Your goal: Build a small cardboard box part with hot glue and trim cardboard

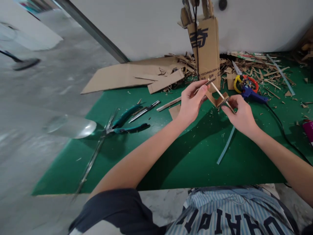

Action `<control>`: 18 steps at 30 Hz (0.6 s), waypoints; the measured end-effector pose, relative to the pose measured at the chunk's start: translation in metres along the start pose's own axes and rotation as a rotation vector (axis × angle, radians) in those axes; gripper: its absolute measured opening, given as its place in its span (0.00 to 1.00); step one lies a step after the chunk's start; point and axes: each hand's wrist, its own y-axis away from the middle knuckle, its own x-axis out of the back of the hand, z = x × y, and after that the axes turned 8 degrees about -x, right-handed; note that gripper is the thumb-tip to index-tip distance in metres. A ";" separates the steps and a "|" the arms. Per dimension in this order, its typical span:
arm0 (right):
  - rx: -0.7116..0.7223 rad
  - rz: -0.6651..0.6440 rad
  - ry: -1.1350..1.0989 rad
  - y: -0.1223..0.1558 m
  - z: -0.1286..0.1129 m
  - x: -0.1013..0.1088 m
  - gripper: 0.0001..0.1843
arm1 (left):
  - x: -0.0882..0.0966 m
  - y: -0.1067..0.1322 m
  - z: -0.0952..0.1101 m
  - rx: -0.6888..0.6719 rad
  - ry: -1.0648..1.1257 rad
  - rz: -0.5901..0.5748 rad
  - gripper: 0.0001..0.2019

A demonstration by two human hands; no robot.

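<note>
Presently, at twelve o'clock ahead: left hand (192, 101) and right hand (242, 113), together pinching folded cardboard strip (212, 99) and thin pale stick (216, 88); forcing the stick could tear the strip.

My left hand (192, 101) pinches one end of a bent cardboard piece (215, 100); my right hand (241, 111) grips the lower end of a thin pale stick (216, 88) that spans the bend. From my hands, an upright cardboard form (211, 49) with printed characters stands at twelve o'clock. Scissors (237, 84) with red and yellow handles lie at two, a blue tool (254, 95) with a black cord at three. A translucent strip (226, 146) lies near six on the green table (202, 169). Toward nine sit a cutter knife (144, 111) and, farther out, green-handled pliers (129, 129).
</note>
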 end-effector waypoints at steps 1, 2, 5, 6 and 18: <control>0.001 0.018 0.006 0.000 0.000 0.000 0.07 | 0.001 0.000 -0.001 -0.004 -0.005 -0.007 0.17; 0.002 0.025 0.015 -0.001 0.000 0.001 0.06 | 0.001 0.000 -0.002 -0.008 -0.009 -0.014 0.17; -0.009 0.002 0.019 -0.001 -0.001 0.003 0.09 | 0.003 0.000 -0.005 -0.009 -0.020 -0.028 0.15; -0.021 -0.015 -0.001 -0.001 -0.002 0.004 0.09 | 0.004 0.000 -0.005 -0.009 -0.020 -0.026 0.16; -0.053 -0.151 -0.052 -0.006 0.001 0.009 0.08 | 0.005 -0.002 -0.006 -0.010 0.023 0.036 0.17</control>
